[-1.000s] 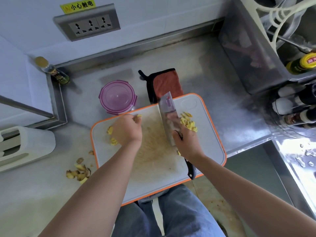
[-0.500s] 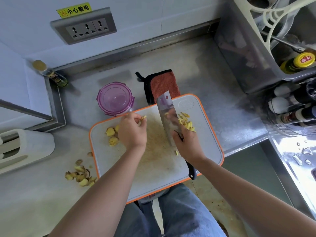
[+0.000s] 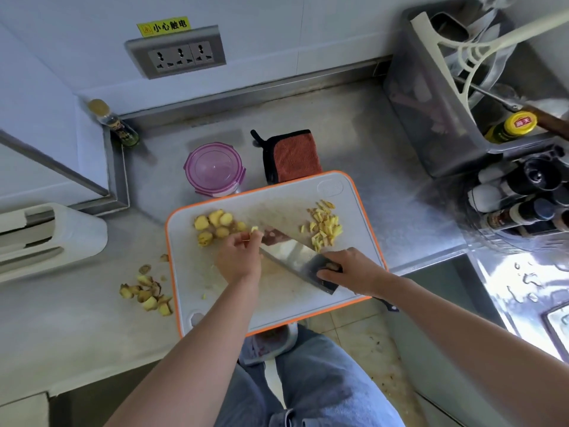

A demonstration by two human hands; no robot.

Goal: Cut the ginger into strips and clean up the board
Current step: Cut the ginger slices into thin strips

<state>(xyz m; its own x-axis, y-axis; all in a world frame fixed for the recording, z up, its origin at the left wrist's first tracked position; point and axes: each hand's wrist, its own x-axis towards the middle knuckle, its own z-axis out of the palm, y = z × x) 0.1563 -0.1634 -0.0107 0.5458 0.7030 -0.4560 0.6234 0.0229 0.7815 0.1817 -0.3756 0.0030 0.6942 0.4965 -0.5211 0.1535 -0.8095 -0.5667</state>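
The white, orange-rimmed board point(image 3: 277, 309) is seen lying on the steel desk point(image 3: 354, 124), its near edge hanging over the desk's front. A small ginger piece point(image 3: 254, 229) is pinched between the fingertips of the left hand point(image 3: 238, 260), just above the board's middle. The cleaver point(image 3: 289, 254) is laid slantwise across the board, and its handle end is gripped by the right hand point(image 3: 351, 272), fingers curled onto the blade's heel.

Ginger slices point(image 3: 215, 224) are gathered at the board's far left; ginger strips point(image 3: 323, 229) are heaped at its far right, just beyond the blade. Peelings point(image 3: 147, 294) are scattered on the desk, left of the board.

Writing, now: a yellow sticker point(image 3: 163, 26) above the socket panel point(image 3: 177, 53) can be read as 小心触电. A bottle point(image 3: 512, 127) at the right is capped in yellow with a red label — its characters cannot be made out. Behind the board, a purple-lidded container point(image 3: 214, 167) and a red cloth point(image 3: 292, 155) are set side by side.
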